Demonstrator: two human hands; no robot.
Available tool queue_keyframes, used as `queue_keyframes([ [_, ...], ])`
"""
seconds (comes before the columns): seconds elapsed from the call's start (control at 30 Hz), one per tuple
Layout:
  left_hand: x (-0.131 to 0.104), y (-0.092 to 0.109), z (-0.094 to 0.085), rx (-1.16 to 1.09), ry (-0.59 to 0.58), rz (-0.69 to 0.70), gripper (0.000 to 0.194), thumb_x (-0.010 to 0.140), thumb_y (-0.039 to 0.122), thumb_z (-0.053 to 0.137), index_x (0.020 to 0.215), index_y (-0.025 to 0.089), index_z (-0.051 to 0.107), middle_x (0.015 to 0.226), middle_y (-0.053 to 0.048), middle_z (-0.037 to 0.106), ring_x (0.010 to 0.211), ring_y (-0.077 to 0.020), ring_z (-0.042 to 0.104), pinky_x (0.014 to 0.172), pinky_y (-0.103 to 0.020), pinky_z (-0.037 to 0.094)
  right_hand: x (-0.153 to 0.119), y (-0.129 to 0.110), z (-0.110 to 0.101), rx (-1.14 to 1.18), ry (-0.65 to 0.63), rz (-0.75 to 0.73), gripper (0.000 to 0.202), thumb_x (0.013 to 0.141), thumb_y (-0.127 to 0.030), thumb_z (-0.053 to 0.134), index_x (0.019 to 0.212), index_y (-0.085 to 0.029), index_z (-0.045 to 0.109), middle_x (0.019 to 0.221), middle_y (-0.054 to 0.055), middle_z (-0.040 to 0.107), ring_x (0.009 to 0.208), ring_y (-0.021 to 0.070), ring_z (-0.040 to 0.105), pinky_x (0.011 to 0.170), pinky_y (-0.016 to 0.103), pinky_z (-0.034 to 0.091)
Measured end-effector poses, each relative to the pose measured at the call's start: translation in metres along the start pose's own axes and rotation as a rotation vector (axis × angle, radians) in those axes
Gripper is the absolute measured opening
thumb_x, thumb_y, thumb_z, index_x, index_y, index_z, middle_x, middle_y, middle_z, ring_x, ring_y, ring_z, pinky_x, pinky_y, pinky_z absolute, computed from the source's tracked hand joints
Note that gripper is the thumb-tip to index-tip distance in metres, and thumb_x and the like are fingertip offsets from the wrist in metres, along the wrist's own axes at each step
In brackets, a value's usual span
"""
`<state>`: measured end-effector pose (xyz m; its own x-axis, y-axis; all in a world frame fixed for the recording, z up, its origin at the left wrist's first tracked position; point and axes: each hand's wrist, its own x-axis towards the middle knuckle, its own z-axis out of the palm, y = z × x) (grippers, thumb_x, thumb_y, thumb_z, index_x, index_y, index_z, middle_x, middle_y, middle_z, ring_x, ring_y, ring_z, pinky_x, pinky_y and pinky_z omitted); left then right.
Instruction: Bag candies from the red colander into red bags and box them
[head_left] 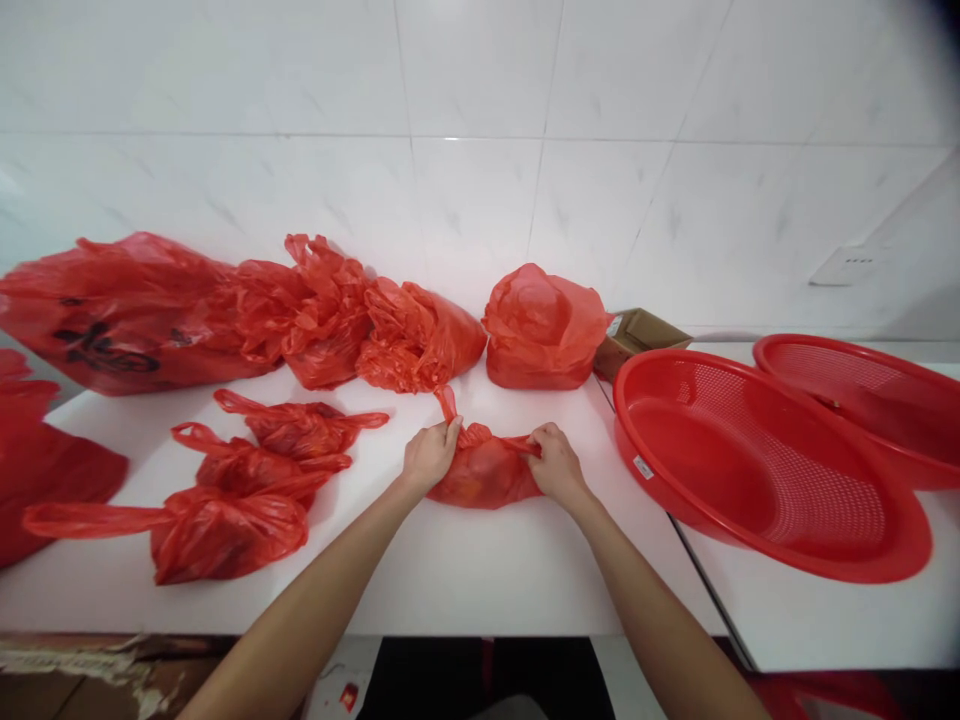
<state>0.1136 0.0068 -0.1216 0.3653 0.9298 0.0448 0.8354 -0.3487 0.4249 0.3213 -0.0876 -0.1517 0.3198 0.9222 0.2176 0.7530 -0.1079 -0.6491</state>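
A small red plastic bag (487, 472) with something inside lies on the white table (480, 580), in front of the body. My left hand (433, 452) is closed on its left handle, which sticks up above the thumb. At the bag's right side my right hand (556, 462) pinches the other handle, drawn out sideways. The bag's neck is gathered between the two hands. What it contains shows only as dim orange and reddish shapes through the plastic.
Several small tied red bags (229, 535) lie at the left. Larger red bags (142, 320) line the wall, with an opened-out one (544, 330) behind my hands. A cardboard box (637, 335) and two red basins (701, 460) stand to the right.
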Motion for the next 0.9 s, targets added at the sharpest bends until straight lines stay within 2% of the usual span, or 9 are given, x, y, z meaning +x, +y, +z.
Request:
queue_keyframes([
  [0.13, 0.024, -0.003, 0.009, 0.085, 0.001, -0.063, 0.061, 0.097, 0.052, 0.021, 0.087, 0.018, 0.071, 0.088, -0.015, 0.074, 0.087, -0.0303, 0.07, 0.071, -0.036, 0.047, 0.02, 0.01, 0.011, -0.082, 0.008, 0.056, 0.007, 0.079, -0.017, 0.059, 0.073, -0.018, 0.058, 0.093, 0.005, 0.057, 0.086, 0.0191, 0.054, 0.073, 0.03, 0.04],
  [0.23, 0.032, -0.007, 0.017, 0.121, 0.028, -0.085, 0.058, 0.097, 0.052, 0.025, 0.092, 0.019, 0.071, 0.089, -0.015, 0.074, 0.087, -0.0299, 0.07, 0.07, -0.035, 0.047, 0.025, 0.017, 0.021, -0.131, 0.027, 0.062, 0.004, 0.08, -0.016, 0.059, 0.076, -0.018, 0.06, 0.092, 0.005, 0.058, 0.083, 0.0187, 0.054, 0.073, 0.03, 0.039],
  [0.4, 0.033, -0.015, 0.03, 0.147, 0.073, -0.07, 0.052, 0.097, 0.051, 0.028, 0.097, 0.021, 0.07, 0.086, -0.013, 0.074, 0.083, -0.0288, 0.069, 0.068, -0.034, 0.044, 0.023, 0.021, 0.03, -0.19, 0.065, 0.044, 0.005, 0.084, -0.019, 0.056, 0.081, -0.019, 0.06, 0.092, 0.006, 0.06, 0.087, 0.0208, 0.053, 0.079, 0.033, 0.036],
  [0.63, 0.04, -0.017, 0.041, 0.191, 0.132, 0.005, 0.046, 0.097, 0.045, 0.035, 0.096, 0.016, 0.071, 0.102, -0.016, 0.07, 0.103, -0.0311, 0.061, 0.09, -0.042, 0.036, 0.026, 0.022, 0.032, -0.202, 0.085, 0.057, 0.011, 0.087, -0.021, 0.051, 0.087, -0.019, 0.062, 0.097, 0.007, 0.061, 0.091, 0.0224, 0.054, 0.081, 0.035, 0.036],
  [0.9, 0.038, -0.017, 0.046, 0.148, 0.149, 0.003, 0.045, 0.096, 0.044, 0.036, 0.095, 0.015, 0.07, 0.104, -0.018, 0.069, 0.107, -0.0334, 0.058, 0.094, -0.047, 0.03, 0.025, 0.021, 0.032, -0.129, 0.098, 0.075, 0.012, 0.086, -0.021, 0.051, 0.087, -0.019, 0.063, 0.098, 0.008, 0.061, 0.093, 0.0228, 0.053, 0.084, 0.036, 0.036],
])
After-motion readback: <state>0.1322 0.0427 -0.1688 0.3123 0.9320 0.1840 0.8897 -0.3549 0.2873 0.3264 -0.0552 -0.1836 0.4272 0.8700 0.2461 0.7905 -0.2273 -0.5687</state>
